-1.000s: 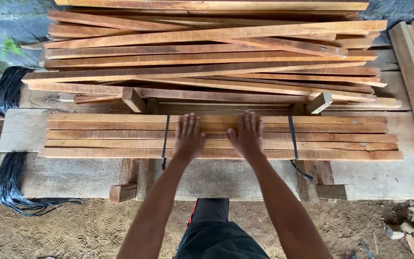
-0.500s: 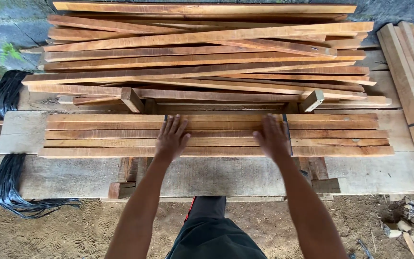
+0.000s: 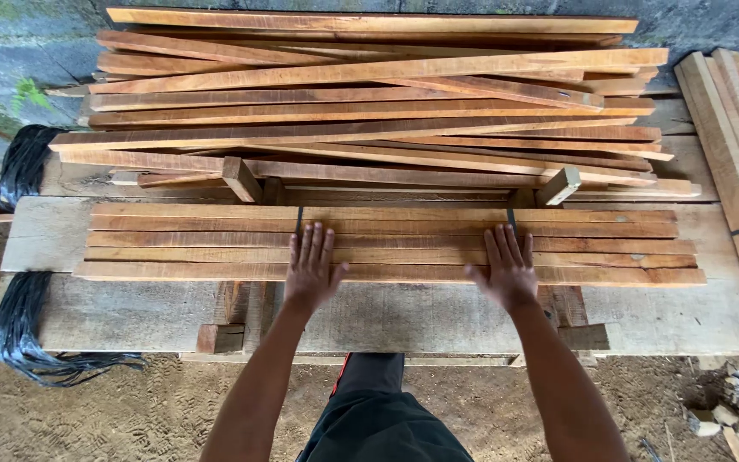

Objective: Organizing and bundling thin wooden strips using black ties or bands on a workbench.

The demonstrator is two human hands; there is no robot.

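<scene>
A flat row of several long reddish wood slats (image 3: 173, 244) lies across a grey plank bench (image 3: 113, 312). Two black straps (image 3: 298, 219) run under the row and show at its far edge. My left hand (image 3: 311, 267) rests palm down on the near slats, over the left strap, fingers spread. My right hand (image 3: 508, 267) lies flat on the slats over the right strap, fingers apart. Neither hand grips anything.
A loose heap of longer wood slats (image 3: 369, 103) is stacked behind the row. More pale boards (image 3: 737, 137) lean at the right. Black strap bundles (image 3: 19, 316) hang off the bench's left end. Small wood blocks (image 3: 239, 178) prop the heap. Sandy ground lies below.
Both hands started close together at the middle of the row, then slid apart to the two straps and drew back toward the near edge.
</scene>
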